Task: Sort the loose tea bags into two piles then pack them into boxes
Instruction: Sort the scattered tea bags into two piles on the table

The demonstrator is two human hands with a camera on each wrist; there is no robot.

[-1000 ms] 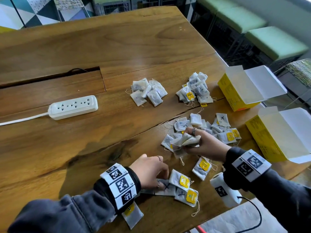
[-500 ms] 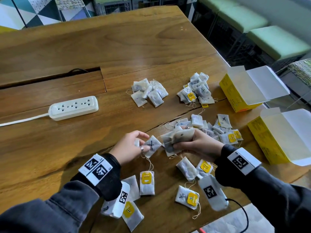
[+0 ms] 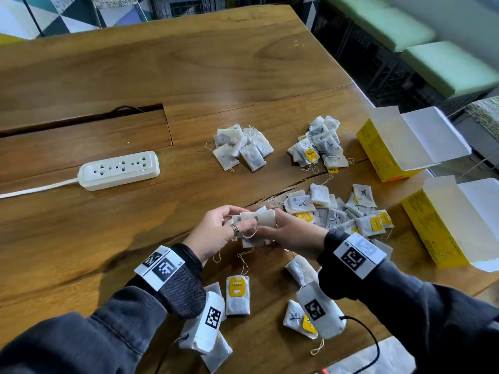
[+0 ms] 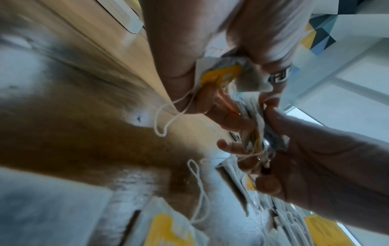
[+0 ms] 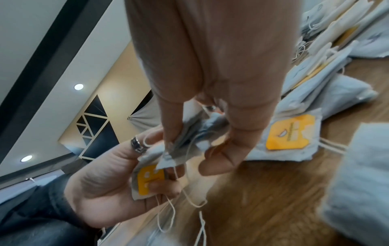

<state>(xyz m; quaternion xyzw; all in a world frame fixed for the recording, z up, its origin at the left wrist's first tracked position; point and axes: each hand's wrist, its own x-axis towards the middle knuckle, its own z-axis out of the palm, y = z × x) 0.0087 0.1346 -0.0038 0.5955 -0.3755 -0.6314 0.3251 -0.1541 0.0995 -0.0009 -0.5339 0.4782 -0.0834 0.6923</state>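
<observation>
Both hands meet above the table's middle front. My right hand (image 3: pixel 272 225) grips a bunch of white tea bags (image 3: pixel 259 220) (image 5: pixel 189 138), strings dangling. My left hand (image 3: pixel 237 222) pinches a tea bag with a yellow tag (image 4: pixel 219 74) (image 5: pixel 147 179) against that bunch. Further back lie two sorted piles: plain bags (image 3: pixel 243 147) and X-marked bags (image 3: pixel 318 147). Several loose tea bags (image 3: pixel 337 211) lie right of my hands. Two open yellow boxes (image 3: pixel 378 149) (image 3: pixel 432 230) stand at the right edge.
A white power strip (image 3: pixel 120 170) lies at the left, behind it a cable slot (image 3: pixel 81 122) in the wooden table. More loose tea bags (image 3: pixel 237 295) (image 3: pixel 297 317) lie near the front edge under my wrists. Green stools (image 3: pixel 445 66) stand past the right edge.
My left hand picked a tea bag off the table near the front and carried it right and up to the bunch in my right hand. The right hand stayed about where it was.
</observation>
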